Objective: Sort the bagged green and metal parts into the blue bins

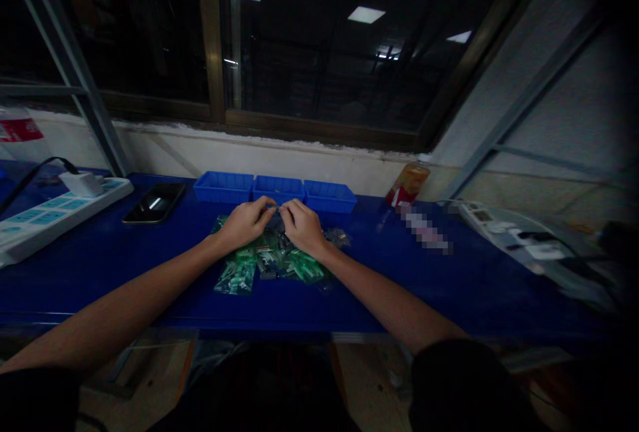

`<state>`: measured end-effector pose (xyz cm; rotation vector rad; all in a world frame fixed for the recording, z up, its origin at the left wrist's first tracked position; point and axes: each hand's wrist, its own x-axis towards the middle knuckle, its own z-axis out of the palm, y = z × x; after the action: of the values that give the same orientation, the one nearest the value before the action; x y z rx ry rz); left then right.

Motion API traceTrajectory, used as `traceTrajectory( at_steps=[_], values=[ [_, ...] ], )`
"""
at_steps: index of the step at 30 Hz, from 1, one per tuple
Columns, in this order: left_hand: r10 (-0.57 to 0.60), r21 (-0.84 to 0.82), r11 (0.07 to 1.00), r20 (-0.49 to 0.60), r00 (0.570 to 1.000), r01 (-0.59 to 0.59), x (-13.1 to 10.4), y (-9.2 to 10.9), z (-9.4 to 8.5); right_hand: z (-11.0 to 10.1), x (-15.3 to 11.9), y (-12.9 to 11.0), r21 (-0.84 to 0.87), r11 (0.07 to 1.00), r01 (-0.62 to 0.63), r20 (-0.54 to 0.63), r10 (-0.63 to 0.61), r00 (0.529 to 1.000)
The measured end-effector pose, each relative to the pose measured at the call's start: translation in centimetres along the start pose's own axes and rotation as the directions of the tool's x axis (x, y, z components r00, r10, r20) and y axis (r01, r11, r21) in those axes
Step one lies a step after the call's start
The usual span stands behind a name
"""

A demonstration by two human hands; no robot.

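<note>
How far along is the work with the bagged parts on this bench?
Done: nothing certain; the blue trays give no sign. In hand: the left hand and right hand nearly meet above the pile, any item too small to identify. Left, apparently: the greenish bags heaped on the blue table.

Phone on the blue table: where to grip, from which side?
I'd come from above and pinch the long edges of the phone near mid-length. It lies flat, glossy face up, and the power strip beside it doesn't touch it.

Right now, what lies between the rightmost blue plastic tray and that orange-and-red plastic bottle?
Bare blue tabletop lies between tray and bottle, in the head view.
</note>
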<state>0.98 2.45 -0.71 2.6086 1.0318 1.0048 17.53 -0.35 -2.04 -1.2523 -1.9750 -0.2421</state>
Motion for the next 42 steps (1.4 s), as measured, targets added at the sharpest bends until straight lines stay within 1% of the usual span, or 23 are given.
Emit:
traceTrajectory(
  at_steps=[5,9,13,19,24,27,31,38,42],
  values=[
    [0.025,-0.015,1.0,-0.017,1.0,-0.025,-0.03,0.16,-0.03,0.18,0.06,0.21,-0.013,1.0,-0.01,0.006,0.01,1.0],
    [0.032,-0.002,0.999,-0.003,0.999,-0.032,0.03,0.27,-0.12,0.29,0.07,0.36,-0.025,1.0,-0.005,0.011,0.006,1.0],
    [0.001,0.005,1.0,0.002,1.0,-0.001,0.06,0.13,-0.06,0.36,0.08,0.44,-0.007,1.0,-0.003,0.032,0.004,0.999],
    [-0.041,0.045,0.998,-0.042,0.998,0.043,0.04,-0.24,0.05,0.52,-0.08,0.41,0.068,0.998,-0.005,0.068,0.0,0.998],
    [-0.064,0.035,0.997,-0.017,0.998,0.065,0.1,-0.48,0.11,0.5,-0.16,0.34,0.076,0.997,0.009,0.055,-0.013,0.998],
    [-0.047,0.016,0.999,0.005,0.999,0.047,0.14,-0.51,0.13,0.41,-0.1,0.29,0.067,0.998,0.02,0.063,-0.024,0.998],
    [-0.009,0.0,1.0,0.032,0.999,0.009,0.1,-0.26,0.13,0.35,-0.02,0.3,0.033,0.999,0.001,0.057,-0.003,0.998],
    [0.031,0.037,0.999,-0.002,1.0,-0.031,-0.02,0.04,0.09,0.3,0.05,0.35,0.03,1.0,0.009,0.063,-0.011,0.998],
    [0.011,0.042,0.999,0.005,1.0,-0.011,0.01,-0.08,0.12,0.28,0.05,0.32,0.057,0.998,0.004,0.071,-0.008,0.997]
  ],
)
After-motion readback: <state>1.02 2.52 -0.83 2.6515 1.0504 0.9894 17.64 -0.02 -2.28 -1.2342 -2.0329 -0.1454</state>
